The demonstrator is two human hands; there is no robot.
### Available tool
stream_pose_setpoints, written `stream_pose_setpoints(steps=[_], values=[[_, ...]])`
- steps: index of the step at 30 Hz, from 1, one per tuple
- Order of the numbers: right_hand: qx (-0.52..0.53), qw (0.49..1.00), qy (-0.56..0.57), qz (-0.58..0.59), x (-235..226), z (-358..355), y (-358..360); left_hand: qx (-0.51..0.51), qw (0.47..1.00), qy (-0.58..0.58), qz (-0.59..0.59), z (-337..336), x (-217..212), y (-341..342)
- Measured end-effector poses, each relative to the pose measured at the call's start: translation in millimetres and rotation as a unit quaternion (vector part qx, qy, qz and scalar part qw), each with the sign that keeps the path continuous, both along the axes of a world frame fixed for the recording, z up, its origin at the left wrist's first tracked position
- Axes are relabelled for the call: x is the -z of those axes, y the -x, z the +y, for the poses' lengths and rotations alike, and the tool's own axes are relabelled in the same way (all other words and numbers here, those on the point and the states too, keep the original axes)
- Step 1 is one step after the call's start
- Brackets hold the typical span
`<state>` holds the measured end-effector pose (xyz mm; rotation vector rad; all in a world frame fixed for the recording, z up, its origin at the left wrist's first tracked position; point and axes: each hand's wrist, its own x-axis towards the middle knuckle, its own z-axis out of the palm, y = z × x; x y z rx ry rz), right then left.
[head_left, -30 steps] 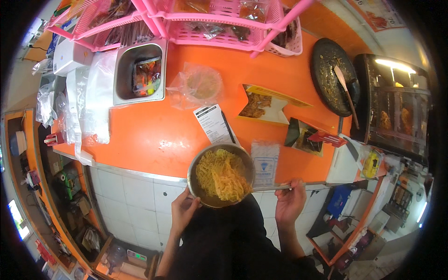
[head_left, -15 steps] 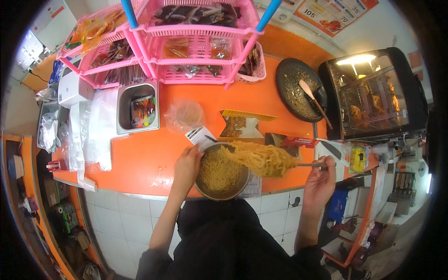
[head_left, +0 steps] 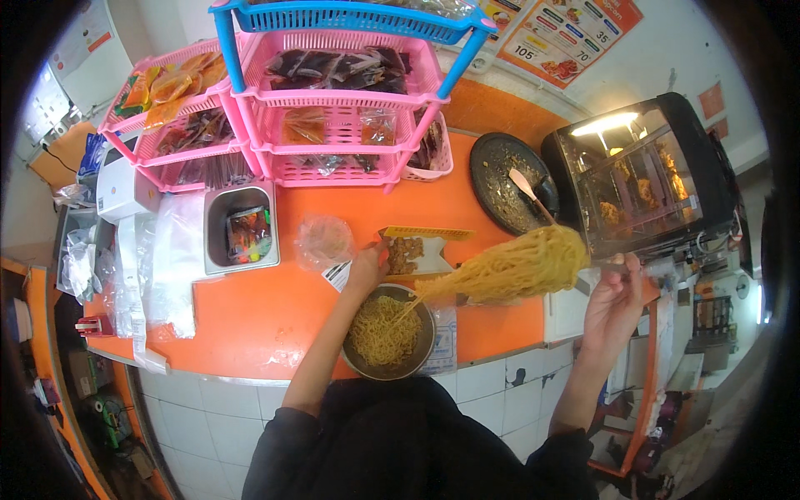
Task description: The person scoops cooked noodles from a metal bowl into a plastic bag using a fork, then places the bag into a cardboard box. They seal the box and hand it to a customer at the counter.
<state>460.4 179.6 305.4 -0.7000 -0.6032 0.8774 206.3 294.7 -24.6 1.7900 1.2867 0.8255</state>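
Your right hand (head_left: 612, 296) is up high and closed around a thin tool whose handle is too small to make out. From it hangs a long bunch of yellow noodles (head_left: 508, 271). The bunch lies almost flat, running from just beside your right hand down and left toward the round grey metal bowl (head_left: 390, 337), and its thick end is near your right hand. Thin strands at the low end still reach into the bowl, where more yellow noodles sit. Your left hand (head_left: 367, 268) rests on the far rim of that bowl, fingers curled over the edge and holding it. So the noodles stretch between your two hands, closer to the right one. The bowl sits on the orange counter (head_left: 267, 317), just below your left hand. Beyond your left hand lies a flat food packet with a yellow edge (head_left: 417, 250). Past your right hand stands a black glass warming box with a light inside (head_left: 642, 179). The near side of the bowl is partly hidden by your dark top.
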Motion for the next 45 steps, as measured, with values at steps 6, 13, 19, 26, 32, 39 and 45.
stream_pose_setpoints(steps=[6,13,19,26,32,39,45], values=[[-0.022,0.999,-0.034,-0.023,-22.0,25.0,-15.9,0.061,0.998,0.028,-0.017,9.1,2.1,15.0],[0.039,0.999,-0.008,-0.036,8.9,47.6,-21.2,0.081,0.993,0.086,0.003,15.4,5.9,19.6],[0.104,0.985,0.022,-0.133,115.2,45.6,2.9,0.118,0.97,0.171,-0.123,13.3,15.7,33.7],[-0.018,0.769,-0.042,-0.637,235.1,48.9,10.4,0.022,1.0,0.021,-0.004,11.1,2.1,15.0],[-0.104,0.622,-0.083,-0.771,247.8,19.0,9.7,-0.04,0.999,-0.02,0.004,9.2,-1.5,-1.1],[-0.152,0.574,-0.078,-0.801,273.5,-35.2,-10.6,-0.056,0.998,0.035,0.012,15.8,-7.2,-15.8],[-0.17,0.576,-0.042,-0.798,265.3,-61.5,-38.6,-0.039,0.994,0.106,-0.011,16.9,-12.8,0.4]])
